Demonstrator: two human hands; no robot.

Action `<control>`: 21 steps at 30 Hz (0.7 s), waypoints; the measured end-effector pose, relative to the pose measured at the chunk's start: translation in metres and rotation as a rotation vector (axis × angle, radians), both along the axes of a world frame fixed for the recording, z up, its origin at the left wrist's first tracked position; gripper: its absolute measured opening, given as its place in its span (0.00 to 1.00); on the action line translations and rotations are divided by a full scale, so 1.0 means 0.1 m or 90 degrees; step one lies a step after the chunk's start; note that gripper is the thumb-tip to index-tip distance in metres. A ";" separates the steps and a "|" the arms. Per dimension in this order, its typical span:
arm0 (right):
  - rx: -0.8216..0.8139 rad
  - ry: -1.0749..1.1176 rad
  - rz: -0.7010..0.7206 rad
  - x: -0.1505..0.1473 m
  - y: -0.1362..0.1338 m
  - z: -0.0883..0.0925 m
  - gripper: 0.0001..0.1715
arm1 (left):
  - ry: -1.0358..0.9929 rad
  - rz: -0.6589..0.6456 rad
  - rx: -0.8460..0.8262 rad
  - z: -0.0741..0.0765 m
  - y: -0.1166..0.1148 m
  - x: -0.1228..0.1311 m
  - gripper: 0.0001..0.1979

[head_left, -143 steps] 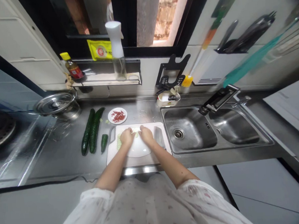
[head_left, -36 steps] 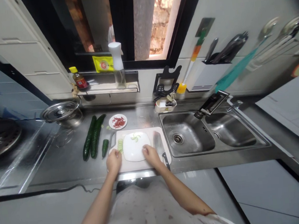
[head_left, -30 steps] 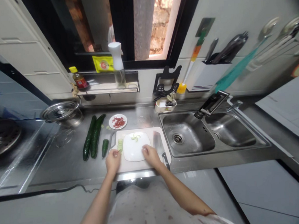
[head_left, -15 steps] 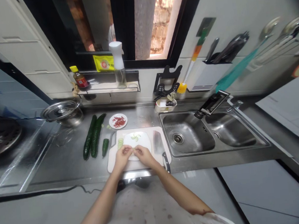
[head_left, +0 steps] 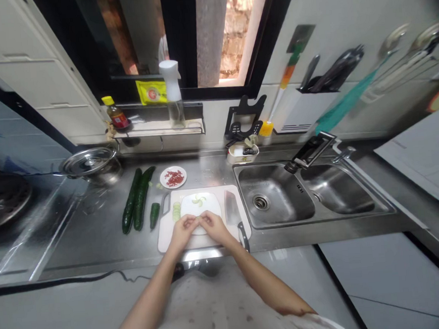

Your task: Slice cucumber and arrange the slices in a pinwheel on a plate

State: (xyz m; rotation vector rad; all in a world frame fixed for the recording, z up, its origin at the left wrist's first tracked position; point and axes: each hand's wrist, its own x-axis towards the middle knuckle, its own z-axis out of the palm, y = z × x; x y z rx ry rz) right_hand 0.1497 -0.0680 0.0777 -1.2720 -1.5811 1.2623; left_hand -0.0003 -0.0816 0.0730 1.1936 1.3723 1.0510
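My left hand (head_left: pixel 185 229) and my right hand (head_left: pixel 211 224) meet over the near part of a white plate (head_left: pixel 214 204), fingertips pinched together. Between them is a small pale piece, seemingly a cucumber slice, mostly hidden by the fingers. Several thin cucumber slices (head_left: pixel 198 200) lie fanned out on the plate's far half. The plate sits on a pale cutting board (head_left: pixel 168 239). Left of the plate, more overlapping cucumber slices (head_left: pixel 176 210) form a row on the board. A cleaver (head_left: pixel 231 209) with a black handle rests at the board's right side.
Two whole cucumbers (head_left: pixel 141 201) and a cut cucumber piece (head_left: pixel 154 215) lie left of the board. Behind it stands a small plate (head_left: pixel 183 182) of chopped red bits. A double sink (head_left: pixel 279 200) is at right, a lidded steel pot (head_left: pixel 108 173) at back left.
Both hands have shifted slightly right and turned inward, their fingertips still together. More of the cucumber row beside the plate now shows. The fanned slices stay in place.
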 end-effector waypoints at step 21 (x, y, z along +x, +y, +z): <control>0.064 -0.086 0.004 0.07 0.01 0.00 0.11 | -0.050 0.002 -0.117 0.05 -0.05 0.01 0.23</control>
